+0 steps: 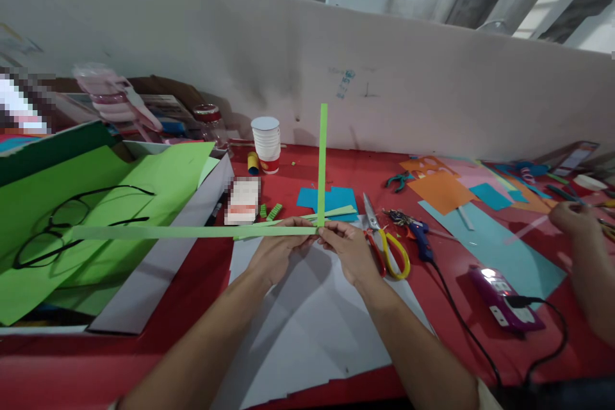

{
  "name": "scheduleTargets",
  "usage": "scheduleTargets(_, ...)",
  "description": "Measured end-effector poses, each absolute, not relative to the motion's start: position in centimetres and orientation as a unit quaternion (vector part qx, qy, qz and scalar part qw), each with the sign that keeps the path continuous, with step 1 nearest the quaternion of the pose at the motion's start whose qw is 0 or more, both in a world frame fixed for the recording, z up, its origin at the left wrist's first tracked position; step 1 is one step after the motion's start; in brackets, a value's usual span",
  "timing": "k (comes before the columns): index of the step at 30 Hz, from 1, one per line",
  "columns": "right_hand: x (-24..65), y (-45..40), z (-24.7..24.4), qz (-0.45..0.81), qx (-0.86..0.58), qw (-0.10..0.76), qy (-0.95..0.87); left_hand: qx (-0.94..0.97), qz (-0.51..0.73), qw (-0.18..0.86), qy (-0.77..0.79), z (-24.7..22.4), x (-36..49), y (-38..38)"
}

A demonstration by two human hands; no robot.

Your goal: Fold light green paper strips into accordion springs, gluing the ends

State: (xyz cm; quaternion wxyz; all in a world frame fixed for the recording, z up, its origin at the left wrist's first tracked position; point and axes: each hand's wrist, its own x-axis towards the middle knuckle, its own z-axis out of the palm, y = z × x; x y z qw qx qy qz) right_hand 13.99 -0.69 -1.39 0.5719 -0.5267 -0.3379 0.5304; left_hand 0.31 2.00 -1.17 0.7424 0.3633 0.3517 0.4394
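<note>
Two long light green paper strips meet at a corner between my hands. One strip (pixel 192 232) runs out to the left, and the other strip (pixel 322 160) stands up from the join. My left hand (pixel 283 245) is closed on the leftward strip near its right end. Beside it, my right hand (pixel 342 242) pinches the corner where the strips cross. White sheets (pixel 312 320) lie beneath my hands. Further green strips (pixel 341 211) and blue paper pieces (pixel 343 197) are just behind them.
Scissors (pixel 384 243) and a blue glue gun (pixel 421 240) lie to the right, with a purple device (pixel 504 301) and cord. A box (pixel 158 282) of green paper stands left, paper cups (pixel 266 144) behind. Another person's hand (pixel 574 221) is far right.
</note>
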Motion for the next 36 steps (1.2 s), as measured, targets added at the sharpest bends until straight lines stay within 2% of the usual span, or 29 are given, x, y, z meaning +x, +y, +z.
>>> scheduleTargets(19, 13.2, -0.9, -2.1, 0.503, -0.487, 0.603, -0.383, 0.385, 0.447, 0.694, 0.412, -1.6, 0.6, 2.4)
scheduleTargets(31, 13.2, -1.2, -2.2, 0.456, -0.507, 0.575, -0.453, 0.371, 0.454, 0.692, 0.421, -1.4, 0.5, 2.5)
scheduleTargets(36, 13.0, -1.4, -1.9, 0.485, -0.473, 0.568, -0.467, 0.338, 0.490, 0.686, 0.418, -1.4, 0.5, 2.4)
